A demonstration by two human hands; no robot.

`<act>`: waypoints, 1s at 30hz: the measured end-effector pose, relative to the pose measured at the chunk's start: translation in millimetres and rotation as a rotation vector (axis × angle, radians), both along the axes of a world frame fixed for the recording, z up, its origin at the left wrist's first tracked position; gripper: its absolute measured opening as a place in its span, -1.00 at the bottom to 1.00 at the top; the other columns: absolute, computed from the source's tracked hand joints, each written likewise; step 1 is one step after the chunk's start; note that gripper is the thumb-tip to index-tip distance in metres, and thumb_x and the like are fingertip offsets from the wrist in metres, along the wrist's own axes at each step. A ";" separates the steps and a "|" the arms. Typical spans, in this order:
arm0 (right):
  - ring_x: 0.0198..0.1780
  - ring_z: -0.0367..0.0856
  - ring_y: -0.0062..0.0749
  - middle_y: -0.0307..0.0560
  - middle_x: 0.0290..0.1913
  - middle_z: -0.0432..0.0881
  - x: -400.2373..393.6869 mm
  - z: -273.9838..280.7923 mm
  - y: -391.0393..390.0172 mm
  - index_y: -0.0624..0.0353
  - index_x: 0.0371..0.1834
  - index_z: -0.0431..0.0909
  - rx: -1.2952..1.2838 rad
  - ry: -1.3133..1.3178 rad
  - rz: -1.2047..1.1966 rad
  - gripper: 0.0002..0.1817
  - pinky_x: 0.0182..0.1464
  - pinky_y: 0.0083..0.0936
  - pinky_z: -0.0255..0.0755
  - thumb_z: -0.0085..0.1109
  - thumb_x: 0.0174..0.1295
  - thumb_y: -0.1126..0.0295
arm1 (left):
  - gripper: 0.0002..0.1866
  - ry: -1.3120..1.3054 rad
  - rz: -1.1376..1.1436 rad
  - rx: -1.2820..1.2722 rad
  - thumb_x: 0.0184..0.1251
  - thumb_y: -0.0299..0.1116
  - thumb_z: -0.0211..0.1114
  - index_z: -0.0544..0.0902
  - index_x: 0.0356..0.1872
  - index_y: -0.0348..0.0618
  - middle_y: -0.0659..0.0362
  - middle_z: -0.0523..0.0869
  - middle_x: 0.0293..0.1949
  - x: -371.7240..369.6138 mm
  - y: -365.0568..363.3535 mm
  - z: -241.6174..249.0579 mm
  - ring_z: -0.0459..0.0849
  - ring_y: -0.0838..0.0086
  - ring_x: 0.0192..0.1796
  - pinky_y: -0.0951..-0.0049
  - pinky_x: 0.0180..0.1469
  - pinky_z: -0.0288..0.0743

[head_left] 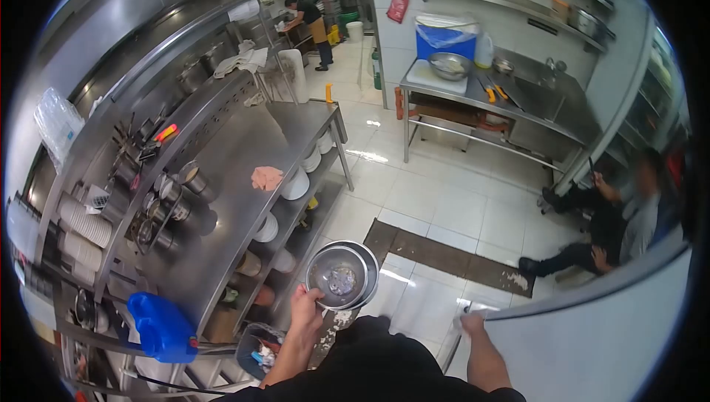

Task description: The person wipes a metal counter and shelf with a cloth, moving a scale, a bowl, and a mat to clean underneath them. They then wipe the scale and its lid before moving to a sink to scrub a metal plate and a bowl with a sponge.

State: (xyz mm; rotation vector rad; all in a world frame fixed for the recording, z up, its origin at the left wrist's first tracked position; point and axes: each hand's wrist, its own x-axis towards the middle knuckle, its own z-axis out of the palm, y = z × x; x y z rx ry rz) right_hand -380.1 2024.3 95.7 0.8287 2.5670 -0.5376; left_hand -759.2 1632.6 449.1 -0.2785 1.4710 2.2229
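Observation:
My left hand (307, 307) grips the rim of a round metal bowl (342, 276), which has some wet or whitish matter at its bottom. A second, wider metal bowl (372, 275) is nested beneath it. Both hang over the floor beside the steel counter. Down at the right, my right hand (471, 321) is at the edge of a large pale door or panel (577, 328), near a small metal fitting. Its fingers are small and blurred, so their grip cannot be made out.
Left is a steel counter (244, 143) with a pink cloth (267, 178), a blue jug (159, 324) and a bin (259, 350) below. A dark mat (444, 255) lies ahead. One person (643, 210) sits at right; another (310, 25) stands far back. A sink table (473, 99) stands beyond.

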 end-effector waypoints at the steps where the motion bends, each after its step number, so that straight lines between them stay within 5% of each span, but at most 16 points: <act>1: 0.01 0.71 0.30 0.37 -0.04 0.74 -38.5 19.2 39.7 0.35 -0.14 0.73 -0.008 0.121 -0.187 -0.49 0.11 0.02 0.56 0.13 0.25 0.04 | -0.71 0.007 0.003 -0.004 0.04 -0.76 0.20 0.53 -0.22 -0.19 0.16 0.70 -0.25 -7.5 14.8 -7.0 0.70 0.41 -0.22 0.38 -0.12 0.62; 3: 0.09 0.68 0.32 0.42 0.01 0.71 -114.6 82.4 91.4 0.36 -0.16 0.70 -0.126 0.364 -0.613 -0.49 0.19 0.03 0.53 0.23 0.21 0.02 | -0.70 0.005 0.047 -0.019 0.03 -0.78 0.20 0.54 -0.22 -0.20 0.14 0.70 -0.27 -21.5 47.1 -15.1 0.67 0.42 -0.23 0.41 -0.13 0.56; 6: 0.15 0.66 0.28 0.43 0.06 0.69 -185.9 98.7 174.5 0.36 -0.06 0.69 -0.208 0.355 -0.547 -0.45 0.24 -0.01 0.51 0.19 0.23 0.00 | -0.67 0.028 0.057 -0.042 0.02 -0.78 0.19 0.57 -0.17 -0.23 0.13 0.70 -0.26 -48.0 103.4 -20.0 0.67 0.43 -0.23 0.42 -0.12 0.56; 8: 0.13 0.68 0.26 0.37 0.06 0.72 -202.2 -3.7 241.3 0.34 -0.05 0.70 0.087 0.361 -0.139 -0.45 0.26 -0.02 0.51 0.17 0.22 0.01 | -0.63 0.010 0.076 -0.086 0.01 -0.78 0.17 0.60 -0.12 -0.26 0.13 0.71 -0.22 -64.1 155.5 -11.6 0.68 0.43 -0.23 0.42 -0.13 0.59; 11: 0.15 0.68 0.24 0.28 0.06 0.74 -224.7 94.2 253.5 0.29 -0.06 0.72 -0.041 0.211 -0.468 -0.49 0.27 -0.01 0.52 0.16 0.23 0.02 | -0.63 -0.042 0.091 -0.086 -0.01 -0.78 0.15 0.59 -0.13 -0.25 0.14 0.72 -0.19 -95.1 232.1 -5.8 0.69 0.42 -0.21 0.40 -0.14 0.61; 14: 0.18 0.68 0.19 0.20 0.07 0.74 -201.3 94.9 299.9 0.17 -0.01 0.73 -0.084 0.046 -0.455 -0.59 0.24 -0.04 0.54 0.15 0.29 0.10 | -0.68 -0.029 0.002 -0.081 0.04 -0.77 0.14 0.52 -0.17 -0.20 0.14 0.69 -0.22 -137.4 297.5 -31.1 0.70 0.42 -0.24 0.44 -0.23 0.61; 17: 0.14 0.67 0.22 0.36 0.15 0.69 -139.9 65.2 344.3 0.31 0.04 0.71 0.004 0.041 -0.053 -0.50 0.29 -0.07 0.51 0.17 0.29 0.08 | -0.70 -0.033 -0.047 -0.088 0.07 -0.77 0.14 0.49 -0.19 -0.19 0.12 0.69 -0.20 -170.2 375.6 -14.0 0.69 0.42 -0.23 0.44 -0.19 0.61; 19: 0.09 0.71 0.17 0.34 0.09 0.71 -114.0 72.8 355.7 0.36 -0.01 0.72 -0.188 0.191 -0.676 -0.55 0.20 -0.09 0.56 0.16 0.33 0.14 | -0.70 -0.030 -0.065 -0.030 0.07 -0.77 0.14 0.49 -0.19 -0.20 0.11 0.69 -0.18 -191.6 429.6 -12.0 0.70 0.41 -0.19 0.41 -0.12 0.63; 21: 0.06 0.73 0.08 0.24 0.03 0.74 -76.9 16.7 387.9 0.35 0.08 0.68 -0.186 0.258 -0.812 -0.55 0.12 -0.07 0.59 0.12 0.41 0.16 | -0.62 -0.031 -0.122 -0.008 0.05 -0.76 0.12 0.55 -0.07 -0.23 0.10 0.71 -0.07 -211.7 477.5 -11.9 0.73 0.31 -0.02 0.27 0.06 0.67; 24: 0.04 0.74 0.03 0.12 0.00 0.73 -98.7 39.6 433.2 0.33 0.20 0.59 -0.768 0.804 -1.729 -0.52 0.09 -0.06 0.62 0.05 0.49 0.13 | -0.61 -0.019 -0.168 0.011 0.06 -0.74 0.12 0.54 -0.04 -0.24 0.09 0.70 -0.04 -235.4 562.0 -5.3 0.72 0.29 0.01 0.22 0.09 0.66; 27: 0.04 0.73 0.02 0.07 0.01 0.70 -138.1 56.1 507.0 0.29 0.27 0.52 -1.170 1.137 -1.604 -0.52 0.08 -0.03 0.63 0.00 0.54 0.11 | -0.58 -0.019 -0.192 0.034 0.07 -0.74 0.13 0.53 0.01 -0.23 0.09 0.68 0.00 -258.9 643.3 -8.4 0.71 0.29 0.02 0.19 0.12 0.64; 28: -0.04 0.73 -0.03 0.06 -0.04 0.69 -170.9 76.1 536.1 0.24 0.15 0.56 -1.051 1.117 -1.713 -0.61 0.05 -0.05 0.65 0.00 0.54 0.14 | -0.57 -0.032 -0.181 0.038 0.07 -0.73 0.13 0.53 0.03 -0.23 0.09 0.68 0.01 -264.6 675.2 -3.0 0.71 0.29 0.01 0.19 0.13 0.64; 30: -0.15 0.73 -0.12 0.01 -0.15 0.67 -212.0 73.2 596.7 0.23 0.03 0.57 -1.325 1.217 -1.508 -0.66 -0.09 -0.09 0.67 0.05 0.51 0.15 | -0.55 -0.058 -0.173 0.004 0.07 -0.73 0.14 0.52 0.05 -0.21 0.09 0.67 0.02 -280.0 715.0 13.1 0.70 0.28 0.01 0.19 0.14 0.62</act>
